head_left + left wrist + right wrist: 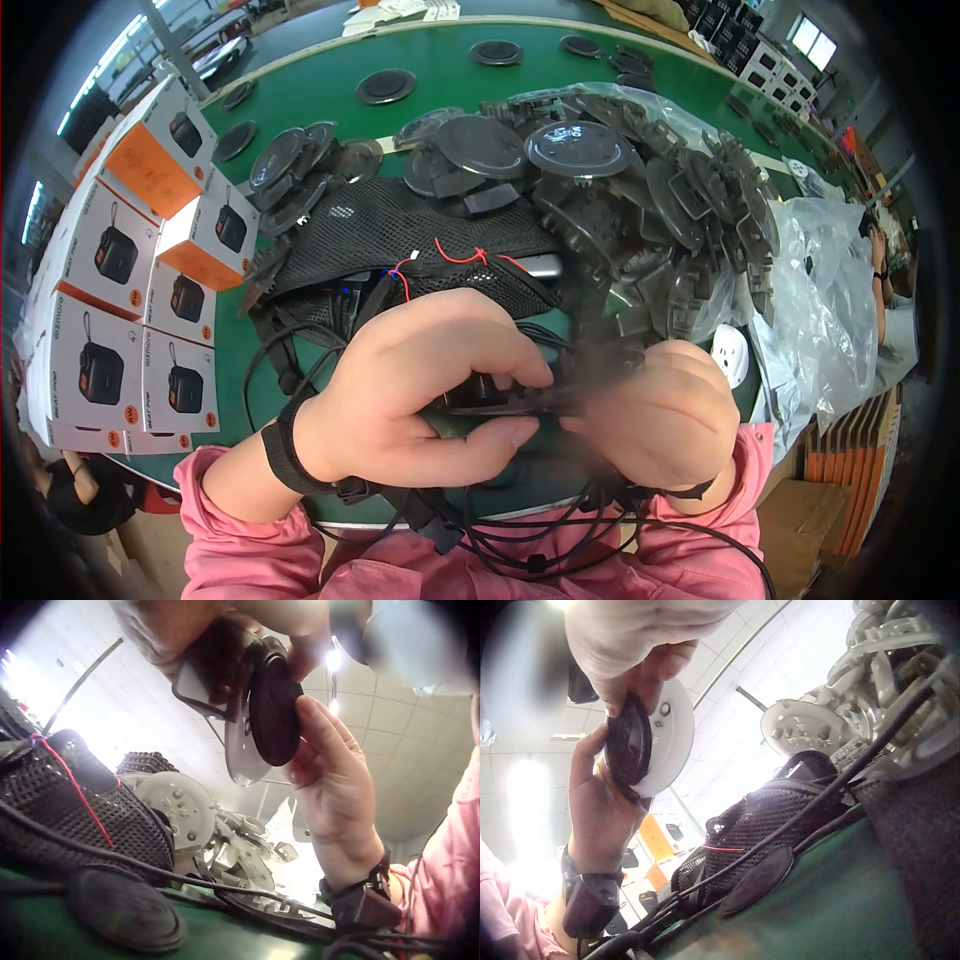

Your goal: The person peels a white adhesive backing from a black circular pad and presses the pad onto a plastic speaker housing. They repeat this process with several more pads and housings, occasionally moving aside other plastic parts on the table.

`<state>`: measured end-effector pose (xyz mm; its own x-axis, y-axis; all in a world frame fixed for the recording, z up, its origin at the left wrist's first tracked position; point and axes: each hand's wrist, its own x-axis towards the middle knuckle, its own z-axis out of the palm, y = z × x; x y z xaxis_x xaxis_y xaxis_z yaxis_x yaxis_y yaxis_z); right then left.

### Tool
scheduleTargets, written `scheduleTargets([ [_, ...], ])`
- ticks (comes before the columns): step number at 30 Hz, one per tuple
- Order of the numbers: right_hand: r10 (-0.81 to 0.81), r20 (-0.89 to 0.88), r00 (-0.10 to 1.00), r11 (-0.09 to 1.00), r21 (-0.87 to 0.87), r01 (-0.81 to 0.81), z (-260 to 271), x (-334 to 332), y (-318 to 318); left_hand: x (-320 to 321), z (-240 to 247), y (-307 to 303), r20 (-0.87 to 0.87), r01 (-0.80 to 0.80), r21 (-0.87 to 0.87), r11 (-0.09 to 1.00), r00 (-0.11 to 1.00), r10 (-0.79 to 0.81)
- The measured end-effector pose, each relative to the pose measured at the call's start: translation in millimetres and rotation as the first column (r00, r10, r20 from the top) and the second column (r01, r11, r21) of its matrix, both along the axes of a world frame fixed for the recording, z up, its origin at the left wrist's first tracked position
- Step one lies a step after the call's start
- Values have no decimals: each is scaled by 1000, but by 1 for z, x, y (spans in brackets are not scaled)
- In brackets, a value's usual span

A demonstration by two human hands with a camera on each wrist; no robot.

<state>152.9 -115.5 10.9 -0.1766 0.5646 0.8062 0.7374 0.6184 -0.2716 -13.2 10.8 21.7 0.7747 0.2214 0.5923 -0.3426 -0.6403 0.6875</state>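
Both hands meet close in front of the body, low over the green table (330,95). Between them is a dark, see-through plastic part with a round plate (241,757), and a black disc (277,712) stands against its face. My left hand (400,370) grips the part between its thumb and curled fingers. From the other side my right hand (670,415) pinches the disc's edge, its fingertips blurred in the head view. In the right wrist view the black disc (630,742) overlaps the pale plate (676,735). Another dark disc (761,881) lies flat on the table.
A black mesh bag (350,225) with red strings lies just beyond the hands. Behind it rises a heap of plastic parts (690,190). Printed boxes (95,370) are stacked at left, clear plastic bags (820,290) at right. Black cables (520,560) loop near the body.
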Motion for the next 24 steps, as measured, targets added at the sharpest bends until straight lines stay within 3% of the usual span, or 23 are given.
scheduleTargets([
  [13,-49,1,999,999,15,49,-4,-2,3,-1,1,-2,-44,-52,4,999,998,52],
  [24,-192,-21,981,980,-49,190,-10,-12,10,7,-19,-6,-53,-271,-145,952,963,266],
])
